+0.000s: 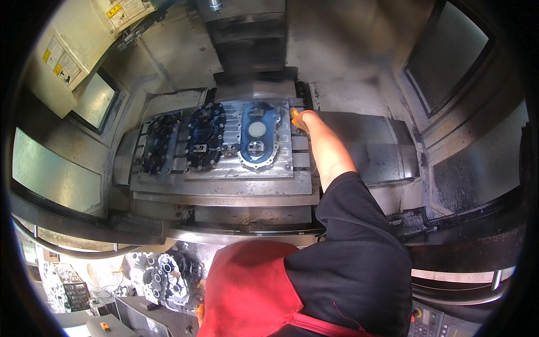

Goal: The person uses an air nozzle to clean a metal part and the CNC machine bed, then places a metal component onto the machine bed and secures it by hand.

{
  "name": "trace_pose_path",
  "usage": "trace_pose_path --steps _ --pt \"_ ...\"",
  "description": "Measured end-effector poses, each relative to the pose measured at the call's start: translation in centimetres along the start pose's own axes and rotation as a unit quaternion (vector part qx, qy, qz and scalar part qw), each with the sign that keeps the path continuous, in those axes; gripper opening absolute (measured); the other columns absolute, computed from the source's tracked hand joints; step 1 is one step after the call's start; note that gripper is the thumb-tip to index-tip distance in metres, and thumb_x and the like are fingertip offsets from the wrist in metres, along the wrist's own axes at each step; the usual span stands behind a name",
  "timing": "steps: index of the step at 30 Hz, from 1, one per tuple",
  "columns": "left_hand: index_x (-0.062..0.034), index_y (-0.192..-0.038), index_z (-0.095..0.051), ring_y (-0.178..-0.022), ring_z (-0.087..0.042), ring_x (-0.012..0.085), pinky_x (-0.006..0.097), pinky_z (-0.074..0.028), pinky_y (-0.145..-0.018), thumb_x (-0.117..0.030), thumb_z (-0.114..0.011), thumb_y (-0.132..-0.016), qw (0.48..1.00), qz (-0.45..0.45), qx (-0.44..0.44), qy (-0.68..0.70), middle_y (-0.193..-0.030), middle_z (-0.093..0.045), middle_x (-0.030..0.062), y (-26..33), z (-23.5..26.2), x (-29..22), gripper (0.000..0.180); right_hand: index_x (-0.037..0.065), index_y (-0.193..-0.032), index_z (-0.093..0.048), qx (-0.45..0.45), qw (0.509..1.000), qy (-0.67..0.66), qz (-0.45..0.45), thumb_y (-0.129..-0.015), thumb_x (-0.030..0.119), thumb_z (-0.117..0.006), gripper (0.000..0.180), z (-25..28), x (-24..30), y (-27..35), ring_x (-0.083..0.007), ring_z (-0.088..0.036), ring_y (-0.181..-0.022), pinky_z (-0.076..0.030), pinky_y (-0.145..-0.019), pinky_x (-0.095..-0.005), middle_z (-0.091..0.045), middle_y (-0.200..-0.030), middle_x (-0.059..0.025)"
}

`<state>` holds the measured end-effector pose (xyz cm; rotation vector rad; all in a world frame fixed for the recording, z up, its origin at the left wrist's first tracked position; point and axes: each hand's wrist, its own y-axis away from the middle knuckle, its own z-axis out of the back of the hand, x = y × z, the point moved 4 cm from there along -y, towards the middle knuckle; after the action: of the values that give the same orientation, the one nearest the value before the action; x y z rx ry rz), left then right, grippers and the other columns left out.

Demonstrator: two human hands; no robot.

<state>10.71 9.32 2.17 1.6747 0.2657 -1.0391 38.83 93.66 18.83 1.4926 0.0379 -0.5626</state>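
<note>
My right hand [300, 119] sits at the casting's [258, 137] two o'clock corner. At twelve o'clock the spindle column [247, 39] crowds the way overhead. At nine o'clock two dark fixtures [185, 140] fill the table [224, 182]. At three o'clock, bare sloped guarding [365, 146] leaves me room.

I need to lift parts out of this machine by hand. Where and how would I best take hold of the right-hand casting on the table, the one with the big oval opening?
Probably by its long outer rims, coming from above. The casting lies flat on the fixture plate, so only top and edges are exposed. The right hand is at its upper right corner; that side looks free, while the middle casting crowds the left.
</note>
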Motion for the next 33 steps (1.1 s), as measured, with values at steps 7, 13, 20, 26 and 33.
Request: trace_pose_path --steps 7,13,20,26,33 --pt "-0.0048 -0.121 -0.065 -0.086 -0.07 0.023 0.034 -0.056 -0.067 -0.02 -0.06 -0.097 0.999 0.012 -0.029 0.03 -0.106 -0.072 0.0086 2.2 1.5 1.2 0.029 0.006 -0.098 -0.079 -0.017 0.998 0.052 0.036 -0.097 0.025 -0.056 0.03 0.3 -1.1 -0.2 -0.0243 -0.074 -0.095 -0.055 -0.083 -0.0368 -0.078 -0.105 -0.0077" --pt "-0.0051 -0.123 -0.064 -0.088 -0.07 0.023 0.034 -0.056 -0.068 -0.02 -0.059 -0.099 0.997 0.019 -0.056 0.054 -0.108 -0.072 0.009 4.3 3.9 2.2 0.029 0.007 -0.096 -0.079 -0.032 0.999 0.0 -0.029 -0.097 0.024 -0.056 0.028 0.0 -1.3 -1.0 -0.0207 -0.075 -0.091 -0.055 -0.077 -0.0347 -0.078 -0.102 -0.0048" --pt "-0.0053 -0.126 -0.063 -0.09 -0.069 0.023 0.034 -0.056 -0.069 -0.02 -0.057 -0.101 0.995 0.025 -0.061 0.073 -0.109 -0.072 0.0096 4.8 4.4 2.2 0.03 0.005 -0.091 -0.079 -0.087 0.992 -0.087 -0.042 -0.089 0.02 -0.068 0.019 -9.5 -0.3 -15.0 -0.0243 -0.073 -0.098 -0.059 -0.076 -0.0383 -0.078 -0.103 -0.007" --pt "-0.0055 -0.127 -0.061 -0.092 -0.069 0.023 0.034 -0.057 -0.07 -0.02 -0.055 -0.102 0.993 0.026 -0.061 0.097 -0.111 -0.071 0.0101 4.1 5.5 1.7 0.03 0.005 -0.096 -0.079 -0.073 0.99 -0.084 -0.091 -0.086 0.021 -0.071 0.021 -12.1 0.0 -20.0 -0.0238 -0.07 -0.11 -0.06 -0.081 -0.0403 -0.075 -0.115 -0.0119" --pt "-0.0057 -0.13 -0.06 -0.094 -0.069 0.023 0.034 -0.057 -0.071 -0.02 -0.053 -0.104 0.985 0.028 0.013 0.169 -0.112 -0.071 0.0107 -1.8 5.9 -2.2 0.03 0.004 -0.134 -0.062 -0.015 0.191 -0.879 -0.436 -0.096 0.059 -0.054 0.067 -3.3 1.3 -7.9 -0.0254 -0.064 -0.124 -0.047 -0.104 -0.0335 -0.064 -0.139 -0.0141"
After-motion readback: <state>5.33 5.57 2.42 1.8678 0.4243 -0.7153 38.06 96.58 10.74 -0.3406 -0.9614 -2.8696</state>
